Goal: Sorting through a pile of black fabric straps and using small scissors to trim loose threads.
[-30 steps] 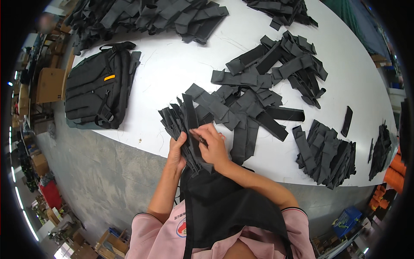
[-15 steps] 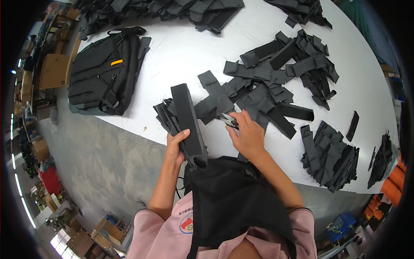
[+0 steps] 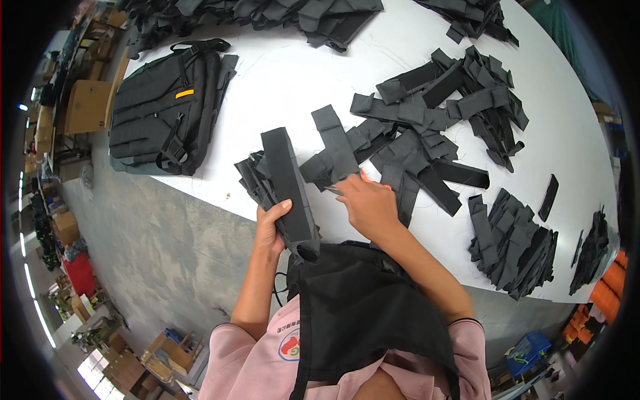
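My left hand is closed around a bundle of black fabric strips, thumb on top. The uppermost strip stands out straight, and its near end curls into a loop by my apron. In my right hand are small thread snips, mostly hidden by the fingers. Their metal tip points left toward the bundle, apart from it, and bits of orange show beside the fingers. Just beyond that hand, folded black fabric pieces lie crossed on the white table.
A black backpack with an orange tag lies at the table's left edge. Loose fabric piles spread to the right, with a neater stack near the front edge. A long heap runs along the far side. Cardboard boxes stand at left.
My right hand has turned over and shifted slightly left, so the snips are now more covered by its fingers. My left hand keeps its hold on the bundle.
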`<state>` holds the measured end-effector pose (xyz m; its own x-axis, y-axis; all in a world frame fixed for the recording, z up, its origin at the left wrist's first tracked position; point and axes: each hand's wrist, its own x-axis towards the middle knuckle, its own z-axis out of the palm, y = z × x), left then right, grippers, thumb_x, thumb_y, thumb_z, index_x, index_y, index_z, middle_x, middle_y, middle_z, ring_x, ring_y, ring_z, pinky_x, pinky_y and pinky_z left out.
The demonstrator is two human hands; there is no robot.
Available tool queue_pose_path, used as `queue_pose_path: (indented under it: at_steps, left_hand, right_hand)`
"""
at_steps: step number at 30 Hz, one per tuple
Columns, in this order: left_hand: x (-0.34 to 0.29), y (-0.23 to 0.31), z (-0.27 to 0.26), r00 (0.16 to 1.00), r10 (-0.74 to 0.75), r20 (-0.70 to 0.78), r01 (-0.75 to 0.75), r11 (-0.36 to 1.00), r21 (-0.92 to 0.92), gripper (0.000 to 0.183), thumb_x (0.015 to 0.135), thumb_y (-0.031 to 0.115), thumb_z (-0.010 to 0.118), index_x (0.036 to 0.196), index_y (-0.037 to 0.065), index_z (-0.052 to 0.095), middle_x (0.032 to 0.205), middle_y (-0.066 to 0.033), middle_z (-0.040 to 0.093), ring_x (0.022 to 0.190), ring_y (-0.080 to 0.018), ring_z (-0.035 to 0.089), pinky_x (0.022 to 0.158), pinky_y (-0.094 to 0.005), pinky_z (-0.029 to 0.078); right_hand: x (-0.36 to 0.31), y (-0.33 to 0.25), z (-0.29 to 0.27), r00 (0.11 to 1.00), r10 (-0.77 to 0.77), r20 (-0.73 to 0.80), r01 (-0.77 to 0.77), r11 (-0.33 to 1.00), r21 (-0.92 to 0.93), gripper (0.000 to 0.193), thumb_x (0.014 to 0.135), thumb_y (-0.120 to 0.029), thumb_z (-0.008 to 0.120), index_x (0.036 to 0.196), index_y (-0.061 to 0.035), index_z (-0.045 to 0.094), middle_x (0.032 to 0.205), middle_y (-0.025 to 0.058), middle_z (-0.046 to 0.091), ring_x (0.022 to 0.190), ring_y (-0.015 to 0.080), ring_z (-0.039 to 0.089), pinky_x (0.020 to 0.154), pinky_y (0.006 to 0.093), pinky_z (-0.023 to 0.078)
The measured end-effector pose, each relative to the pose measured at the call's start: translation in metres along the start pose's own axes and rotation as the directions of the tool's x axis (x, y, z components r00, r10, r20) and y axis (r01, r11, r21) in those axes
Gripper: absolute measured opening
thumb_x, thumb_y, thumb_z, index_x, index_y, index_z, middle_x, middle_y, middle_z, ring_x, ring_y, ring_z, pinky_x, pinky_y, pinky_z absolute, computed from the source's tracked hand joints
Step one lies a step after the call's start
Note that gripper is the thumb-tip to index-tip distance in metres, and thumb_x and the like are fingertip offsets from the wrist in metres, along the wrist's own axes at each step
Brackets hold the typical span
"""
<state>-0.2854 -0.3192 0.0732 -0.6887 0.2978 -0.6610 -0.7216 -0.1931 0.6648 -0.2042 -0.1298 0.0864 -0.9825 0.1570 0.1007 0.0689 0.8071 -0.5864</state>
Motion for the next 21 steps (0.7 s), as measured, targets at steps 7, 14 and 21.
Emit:
queue_pose_path:
  at_steps: [7,14,21]
  left_hand:
    - [-0.008,0.017,-0.023,0.967,0.035,0.254,0.022,0.976,-0.217,0.057,0.068,0.015,0.064,0.118,-0.004,0.044,0.109,-0.012,0.051,0.091,-0.0234,0.056,0.083,-0.0412,0.05]
    - [-0.014,0.016,-0.001,0.89,0.061,0.451,0.144,0.902,-0.406,0.062,0.062,0.016,0.066,0.118,-0.004,0.047,0.109,-0.0158,0.053,0.087,-0.0277,0.056,0.077,-0.0398,0.05]
    - [-0.017,0.005,-0.011,0.824,0.136,0.549,0.265,0.765,-0.587,0.085,0.067,0.023,0.067,0.14,0.012,0.027,0.121,-0.0169,0.047,0.09,-0.0234,0.054,0.076,-0.0371,0.047]
  right_hand:
    - [0.029,0.033,-0.017,0.936,0.35,-0.018,-0.337,0.913,0.23,0.03,0.074,-0.02,0.069,0.1,-0.0081,0.058,0.09,0.0091,0.059,0.083,0.0291,0.061,0.066,0.0373,0.048]
    - [0.123,0.083,0.047,0.797,0.597,0.09,-0.597,0.755,0.272,0.04,0.073,-0.013,0.07,0.107,0.0014,0.056,0.089,0.014,0.062,0.084,0.0273,0.061,0.069,0.0353,0.049]
    - [0.111,0.012,-0.05,0.857,0.509,0.08,-0.255,0.284,0.924,0.02,0.078,-0.005,0.064,0.096,0.0031,0.058,0.074,0.0049,0.058,0.064,0.0101,0.058,0.065,0.0213,0.047]
